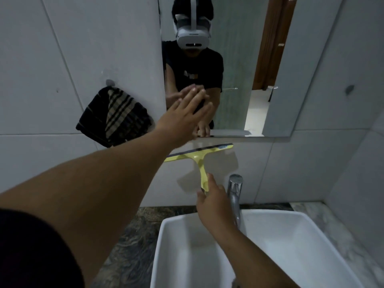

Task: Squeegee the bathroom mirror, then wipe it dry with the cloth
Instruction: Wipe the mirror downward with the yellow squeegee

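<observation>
- Writing: the dark shirt reflected in the mirror [239, 80] bears a printed mark on the chest, too blurred to read; no other lettering is legible on any item.
- One mirror, fixed to the tiled wall [62, 59] above the basin, its lower edge just above the squeegee blade.
- One squeegee [200, 157], yellow with a dark rubber blade; it sits below the mirror against the wall tile, blade tilted with its right end higher, handle pointing down.
- One cloth [114, 117], dark with pale stripes, hanging from one round wall hook [110, 82] to the left of the mirror, apart from both hands.
- Left hand [182, 119]: fully open, fingers spread and extended, holding nothing, raised in front of the mirror's lower left corner; whether the fingertips touch the glass cannot be told.
- Right hand [214, 201]: closed lightly on the lower end of the squeegee handle, index finger laid along it.
- One white basin [301, 235] and one chrome tap [234, 194], the tap just right of the right hand.
- One dark marbled countertop [135, 229] around the basin.
</observation>
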